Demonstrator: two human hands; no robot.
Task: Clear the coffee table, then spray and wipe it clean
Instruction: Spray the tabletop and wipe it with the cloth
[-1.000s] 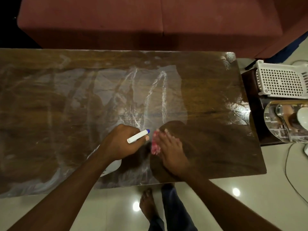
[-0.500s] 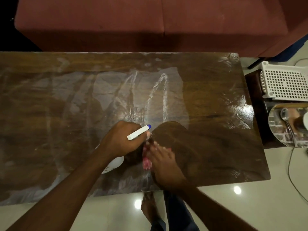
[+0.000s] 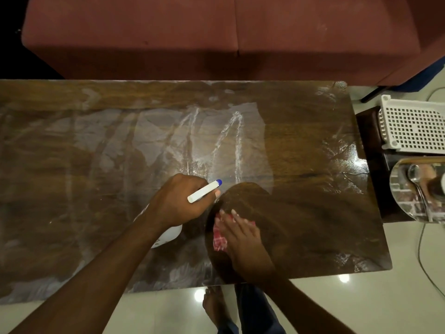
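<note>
Cloth (image 3: 219, 240) under flat right hand (image 3: 244, 238)

Sofa (image 3: 216, 39) behind worktop (image 3: 301, 141); cloth (image 3: 219, 239) on worktop near front edge, spray bottle (image 3: 168, 235) just left; basket (image 3: 414, 126), tray (image 3: 404, 196) right of worktop

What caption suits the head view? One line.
Right hand presses a red checked cloth on the wet coffee table while left hand holds a spray bottle.

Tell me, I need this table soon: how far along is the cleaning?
Done: basket and tray sit off the coffee table; spray film streaks it. In hand: right hand presses the red cloth, dark wiped patch around it; left hand grips the spray bottle. Left: the streaky left and middle.
</note>
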